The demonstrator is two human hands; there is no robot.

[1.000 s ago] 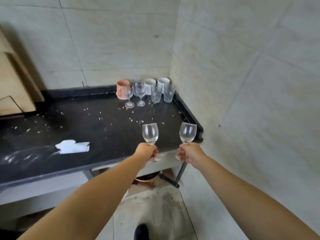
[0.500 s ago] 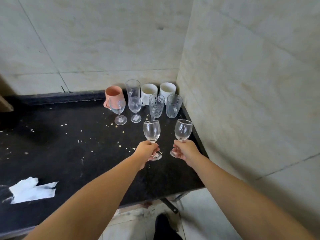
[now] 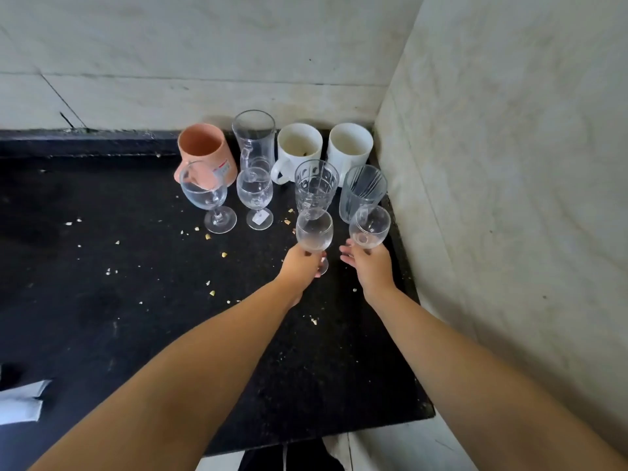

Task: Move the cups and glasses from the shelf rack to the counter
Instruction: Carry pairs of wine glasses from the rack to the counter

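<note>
Left hand [image 3: 303,261] is clamped on the stem of a wine glass [image 3: 314,234]; its foot is mostly hidden behind the fingers. Right hand [image 3: 368,266] grips a second wine glass [image 3: 369,226], stem and foot hidden. Both sit over the black counter [image 3: 136,300], just in front of the ribbed tumbler [image 3: 363,192] in the corner. Can't tell if either foot touches down.
</note>
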